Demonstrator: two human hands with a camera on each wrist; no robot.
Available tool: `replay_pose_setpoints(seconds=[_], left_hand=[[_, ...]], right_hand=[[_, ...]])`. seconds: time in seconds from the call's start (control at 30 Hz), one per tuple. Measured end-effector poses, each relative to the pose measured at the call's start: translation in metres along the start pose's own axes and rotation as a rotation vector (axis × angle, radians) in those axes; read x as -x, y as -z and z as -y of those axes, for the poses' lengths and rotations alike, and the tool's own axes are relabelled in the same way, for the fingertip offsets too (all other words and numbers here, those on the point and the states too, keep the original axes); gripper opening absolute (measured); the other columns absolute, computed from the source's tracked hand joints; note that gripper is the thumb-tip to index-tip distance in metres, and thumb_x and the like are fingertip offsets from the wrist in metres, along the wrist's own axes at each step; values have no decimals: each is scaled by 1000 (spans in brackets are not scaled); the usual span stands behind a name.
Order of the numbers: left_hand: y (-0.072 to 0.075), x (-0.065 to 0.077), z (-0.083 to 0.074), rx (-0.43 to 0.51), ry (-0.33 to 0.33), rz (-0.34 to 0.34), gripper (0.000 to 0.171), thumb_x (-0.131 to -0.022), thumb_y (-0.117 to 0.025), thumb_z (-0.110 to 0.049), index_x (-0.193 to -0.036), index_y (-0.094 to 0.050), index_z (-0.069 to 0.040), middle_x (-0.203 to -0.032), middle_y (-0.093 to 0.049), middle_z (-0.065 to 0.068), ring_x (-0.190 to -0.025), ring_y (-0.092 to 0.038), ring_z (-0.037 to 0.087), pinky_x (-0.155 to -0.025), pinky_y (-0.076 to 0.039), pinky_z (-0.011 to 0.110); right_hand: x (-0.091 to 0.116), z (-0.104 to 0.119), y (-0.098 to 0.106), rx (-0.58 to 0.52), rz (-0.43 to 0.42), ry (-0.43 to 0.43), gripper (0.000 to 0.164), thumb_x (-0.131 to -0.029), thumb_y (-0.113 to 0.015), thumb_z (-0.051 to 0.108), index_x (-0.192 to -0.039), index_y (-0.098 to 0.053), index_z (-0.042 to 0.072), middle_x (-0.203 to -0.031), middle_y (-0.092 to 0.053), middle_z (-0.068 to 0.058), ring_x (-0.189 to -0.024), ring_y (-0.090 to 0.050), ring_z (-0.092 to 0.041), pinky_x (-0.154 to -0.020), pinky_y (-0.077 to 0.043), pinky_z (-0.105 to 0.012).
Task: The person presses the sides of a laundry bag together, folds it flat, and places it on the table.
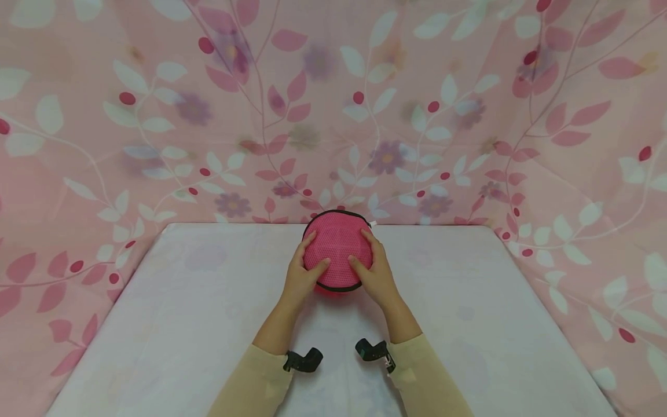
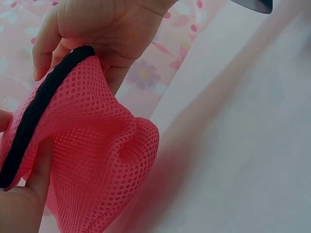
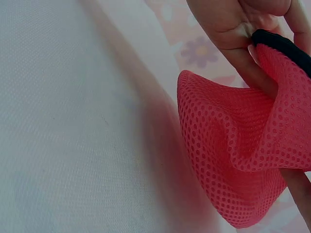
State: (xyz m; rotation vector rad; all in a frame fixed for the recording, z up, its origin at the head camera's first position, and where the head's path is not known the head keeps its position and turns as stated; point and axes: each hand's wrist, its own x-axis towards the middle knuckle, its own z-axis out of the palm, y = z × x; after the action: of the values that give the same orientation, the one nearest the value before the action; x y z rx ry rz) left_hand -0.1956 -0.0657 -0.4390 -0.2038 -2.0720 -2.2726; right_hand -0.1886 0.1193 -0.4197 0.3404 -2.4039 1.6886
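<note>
Both hands hold a round pink mesh laundry bag [image 1: 339, 249] with black edging, over the far middle of the table. My left hand [image 1: 301, 277] grips its left side, thumb on the near face and fingers around the edge. On the opposite side my right hand [image 1: 379, 277] grips it the same way. In the left wrist view the mesh [image 2: 102, 155] bulges in soft folds below the black trim [image 2: 43, 102]. Fingers press into the folded mesh [image 3: 233, 141] in the right wrist view. A small white tag [image 1: 372, 223] sticks out at the bag's upper right.
The table [image 1: 208, 324] is covered with a white cloth. Behind and beside it hangs a pink floral curtain [image 1: 323, 127]. Black wrist cameras [image 1: 307, 360] sit at the cuffs of the beige sleeves [image 1: 255, 379].
</note>
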Motion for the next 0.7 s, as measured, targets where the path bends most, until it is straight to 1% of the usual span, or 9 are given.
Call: replay_pose_setpoints(seconds=[0.03,0.07,0.3,0.4,0.53,0.6,0.7], left_hand=[[-1,2,-4,0,15,4,72,-91,-71,-4,-154,-38,-11,-159,-32,15,-144,-33,34,-117,-29,50],[-1,2,-5,-5,19,7,72,-91,-71,-4,-154,-38,-11,-160,-32,15,-144,-33,34,-116,-29,50],[-1,4,-2,-6,70,40,73,-92,-71,-6,-156,-36,-13,-161,-29,16,-146,-31,35,-117,-28,49],[0,-2,10,10,86,45,75,-92,-72,-5,-156,-35,-15,-162,-27,16,-146,-29,34,-117,-26,50],[1,-9,29,20,87,54,77,-92,-72,-9,-157,-34,-21,-163,-25,12,-148,-27,32,-118,-25,49],[1,-9,33,15,75,63,76,-93,-72,-12,-157,-34,-24,-163,-24,10,-148,-27,31,-118,-25,50],[1,-7,36,-31,61,82,75,-94,-72,-18,-157,-32,-27,-163,-25,9,-148,-26,30,-118,-24,51]], right_hand=[[2,7,1,-8,0,-13,65,-96,-65,10,-153,-34,1,-155,-31,-27,-142,-32,-43,-114,-29,-58],[2,8,1,-7,-3,-16,65,-97,-65,10,-153,-34,1,-155,-31,-27,-142,-32,-43,-114,-29,-58],[3,8,2,-59,-27,-63,64,-96,-65,6,-152,-35,1,-157,-29,-25,-145,-29,-40,-116,-26,-55],[2,8,2,-79,-43,-76,63,-95,-65,5,-152,-36,1,-156,-31,-24,-144,-30,-39,-116,-27,-55],[1,7,1,-101,-70,-85,62,-95,-65,3,-151,-39,2,-156,-33,-22,-144,-32,-37,-116,-28,-53],[1,6,1,-117,-81,-81,62,-94,-65,3,-151,-39,2,-156,-33,-22,-144,-32,-36,-116,-28,-53],[0,3,1,-136,-92,-73,62,-94,-65,2,-150,-40,1,-156,-35,-21,-144,-32,-35,-116,-28,-52]])
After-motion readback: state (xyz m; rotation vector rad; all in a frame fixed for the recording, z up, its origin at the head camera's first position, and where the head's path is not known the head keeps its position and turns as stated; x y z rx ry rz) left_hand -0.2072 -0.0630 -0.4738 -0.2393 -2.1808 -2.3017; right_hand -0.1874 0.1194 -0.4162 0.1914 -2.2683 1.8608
